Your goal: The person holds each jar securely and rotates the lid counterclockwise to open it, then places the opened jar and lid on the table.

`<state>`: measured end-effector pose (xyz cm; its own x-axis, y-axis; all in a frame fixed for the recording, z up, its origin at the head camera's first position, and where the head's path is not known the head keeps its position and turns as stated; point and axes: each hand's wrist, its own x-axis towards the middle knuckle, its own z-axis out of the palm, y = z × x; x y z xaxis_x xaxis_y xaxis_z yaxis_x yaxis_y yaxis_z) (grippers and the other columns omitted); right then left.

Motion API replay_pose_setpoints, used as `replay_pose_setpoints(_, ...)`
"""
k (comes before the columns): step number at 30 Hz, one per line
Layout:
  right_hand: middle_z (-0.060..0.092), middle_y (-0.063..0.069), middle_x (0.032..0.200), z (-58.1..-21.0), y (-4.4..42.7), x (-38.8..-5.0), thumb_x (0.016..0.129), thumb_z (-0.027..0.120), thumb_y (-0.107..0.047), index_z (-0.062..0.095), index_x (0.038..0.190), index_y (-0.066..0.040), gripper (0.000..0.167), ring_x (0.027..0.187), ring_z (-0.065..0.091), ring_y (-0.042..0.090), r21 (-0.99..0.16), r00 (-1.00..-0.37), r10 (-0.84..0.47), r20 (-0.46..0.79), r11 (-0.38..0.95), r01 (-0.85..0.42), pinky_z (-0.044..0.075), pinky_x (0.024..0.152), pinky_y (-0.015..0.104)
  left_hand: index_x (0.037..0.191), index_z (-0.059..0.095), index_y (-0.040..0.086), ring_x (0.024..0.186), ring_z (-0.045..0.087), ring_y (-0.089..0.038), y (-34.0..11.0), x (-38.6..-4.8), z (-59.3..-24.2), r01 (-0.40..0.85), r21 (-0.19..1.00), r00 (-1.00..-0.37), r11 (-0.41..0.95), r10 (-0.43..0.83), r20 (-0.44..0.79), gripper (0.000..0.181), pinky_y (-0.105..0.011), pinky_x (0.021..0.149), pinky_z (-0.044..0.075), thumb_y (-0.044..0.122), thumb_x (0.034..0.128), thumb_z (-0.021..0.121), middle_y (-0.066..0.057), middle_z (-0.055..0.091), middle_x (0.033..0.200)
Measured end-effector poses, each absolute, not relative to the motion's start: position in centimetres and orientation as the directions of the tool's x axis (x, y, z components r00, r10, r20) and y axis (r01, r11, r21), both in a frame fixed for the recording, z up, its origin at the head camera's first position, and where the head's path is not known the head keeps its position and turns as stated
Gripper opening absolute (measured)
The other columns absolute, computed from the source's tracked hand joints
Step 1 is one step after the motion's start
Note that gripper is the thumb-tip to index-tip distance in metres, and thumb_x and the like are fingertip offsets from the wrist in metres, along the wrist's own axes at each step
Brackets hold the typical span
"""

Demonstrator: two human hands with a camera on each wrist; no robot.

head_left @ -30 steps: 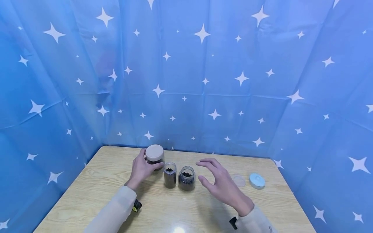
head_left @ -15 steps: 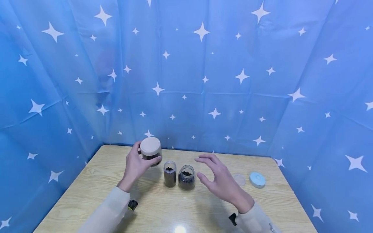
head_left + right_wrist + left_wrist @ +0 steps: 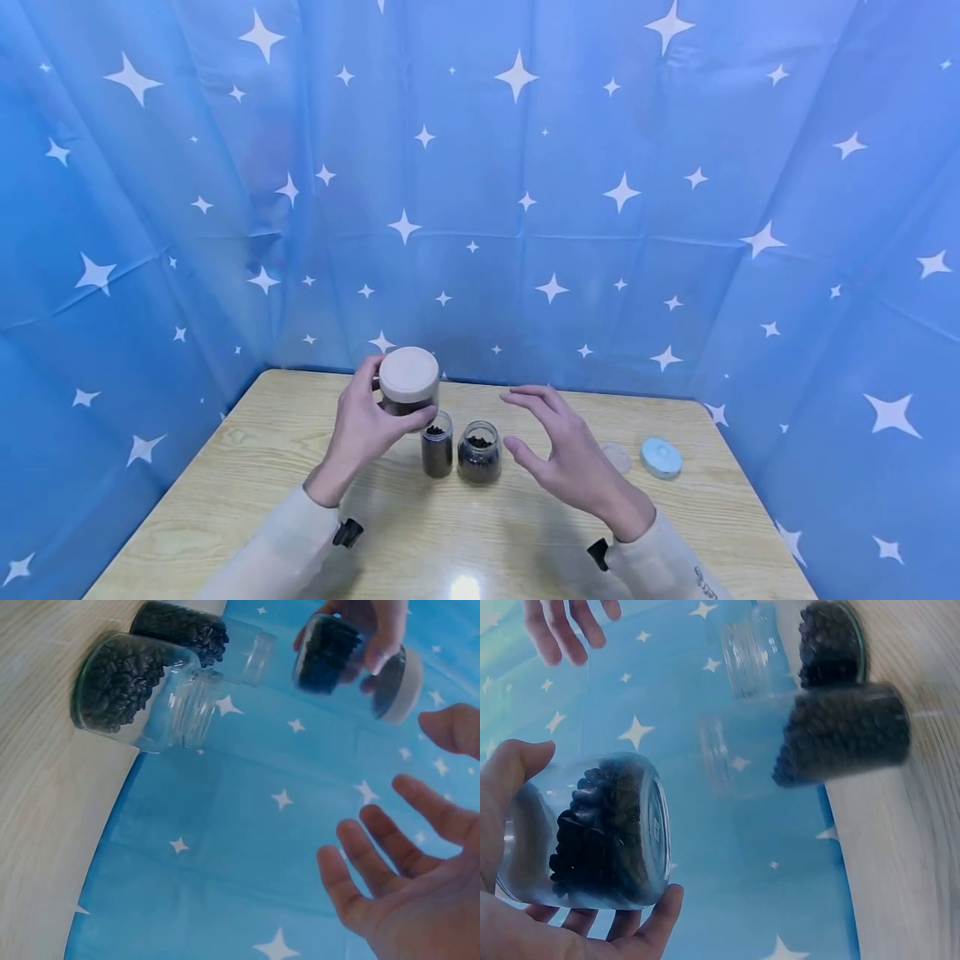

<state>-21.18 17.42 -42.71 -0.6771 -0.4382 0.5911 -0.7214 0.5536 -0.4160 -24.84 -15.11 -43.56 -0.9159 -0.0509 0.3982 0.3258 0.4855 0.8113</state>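
Note:
My left hand (image 3: 365, 429) holds a clear jar (image 3: 604, 832) above the table, its thumb on one side and its fingers on the other. A pale lid (image 3: 408, 374) covers this jar, and dark coffee-like beans fill part of it. Just in front stand two uncovered glass jars, both partly full of dark beans: a slim one (image 3: 437, 455) and a wider one (image 3: 480, 460). In the head view the held jar overlaps the slim jar's rim. My right hand (image 3: 573, 462) hovers right of the wider jar, fingers spread and touching nothing.
A light blue lid (image 3: 661, 458) lies at the right of the wooden table (image 3: 247, 500). Beside it is a clear round disc (image 3: 617, 457), partly behind the right hand. A blue star-patterned curtain (image 3: 480, 183) hangs behind the table and along both sides.
The left hand has raised the lidded jar off the table, first leftward, then back right toward the slim jar. My right hand and the two uncovered jars have hardly moved.

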Motion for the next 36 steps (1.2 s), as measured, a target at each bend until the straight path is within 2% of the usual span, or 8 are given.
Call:
replay_pose_setpoints(7, 0.066, 0.011, 0.162, -42.1, 17.3, -21.0, 0.106, 0.086, -0.015, 0.065, 0.162, -0.011, 0.06, 0.151, 0.066, 0.031, -0.413, -0.674, -0.441, 0.593, 0.552, -0.724, 0.06, 0.121, 0.06, 0.155, 0.062, 0.014, 0.135, 0.072, -0.036, -13.6, -23.7, -43.0, 0.408, 0.79, -0.887, 0.457, -0.007, 0.462, 0.097, -0.066, 0.113, 0.062, 0.024, 0.0737, 0.113, -0.011, 0.073, 0.149)
replay_pose_setpoints(15, 0.063, 0.007, 0.166, -41.6, 17.1, -20.8, 0.105, 0.086, -0.016, 0.059, 0.169, -0.015, 0.069, 0.152, 0.065, 0.03, -0.415, -0.668, -0.436, 0.603, 0.544, -0.729, 0.061, 0.12, 0.059, 0.155, 0.062, 0.017, 0.134, 0.074, -0.027, -11.7, -22.7, -43.3, 0.487, 0.762, -0.859, 0.427, 0.078, 0.505, 0.096, -0.056, 0.109, 0.064, 0.03, 0.075, 0.113, -0.004, 0.073, 0.148)
replay_pose_setpoints(23, 0.06, 0.006, 0.168, -41.2, 16.9, -20.4, 0.107, 0.087, -0.029, 0.05, 0.175, -0.021, 0.079, 0.149, 0.064, 0.025, -0.42, -0.667, -0.439, 0.602, 0.536, -0.732, 0.064, 0.114, 0.048, 0.154, 0.064, 0.017, 0.127, 0.075, -0.022, -9.8, -21.8, -43.9, 0.55, 0.728, -0.827, 0.408, 0.148, 0.542, 0.096, -0.043, 0.104, 0.064, 0.032, 0.0734, 0.113, -0.001, 0.075, 0.145)
replay_pose_setpoints(28, 0.06, 0.005, 0.168, -40.8, 16.5, -20.0, 0.103, 0.092, -0.035, 0.047, 0.177, -0.02, 0.088, 0.15, 0.064, 0.026, -0.407, -0.652, -0.449, 0.61, 0.529, -0.745, 0.063, 0.117, 0.05, 0.155, 0.064, 0.018, 0.127, 0.074, -0.02, -8.3, -21.4, -44.4, 0.574, 0.73, -0.817, 0.371, 0.198, 0.541, 0.094, -0.039, 0.105, 0.065, 0.029, 0.0742, 0.111, 0.002, 0.073, 0.144)
replay_pose_setpoints(33, 0.065, 0.006, 0.162, -40.6, 16.0, -19.7, 0.099, 0.096, -0.035, 0.052, 0.173, -0.017, 0.088, 0.141, 0.068, 0.024, -0.397, -0.631, -0.453, 0.63, 0.509, -0.763, 0.066, 0.106, 0.041, 0.152, 0.066, 0.016, 0.124, 0.075, -0.019, -6.9, -21.1, -44.9, 0.603, 0.721, -0.797, 0.343, 0.222, 0.561, 0.09, -0.039, 0.107, 0.066, 0.02, 0.0717, 0.108, 0.001, 0.075, 0.141)
replay_pose_setpoints(36, 0.07, 0.008, 0.154, -40.8, 15.8, -19.6, 0.096, 0.099, -0.029, 0.06, 0.166, -0.011, 0.082, 0.131, 0.07, 0.022, -0.391, -0.616, -0.447, 0.649, 0.499, -0.773, 0.067, 0.094, 0.031, 0.148, 0.068, 0.018, 0.121, 0.075, -0.016, -6.3, -20.8, -45.2, 0.612, 0.7, -0.789, 0.368, 0.222, 0.573, 0.088, -0.04, 0.111, 0.058, 0.022, 0.0698, 0.107, 0.003, 0.077, 0.137)
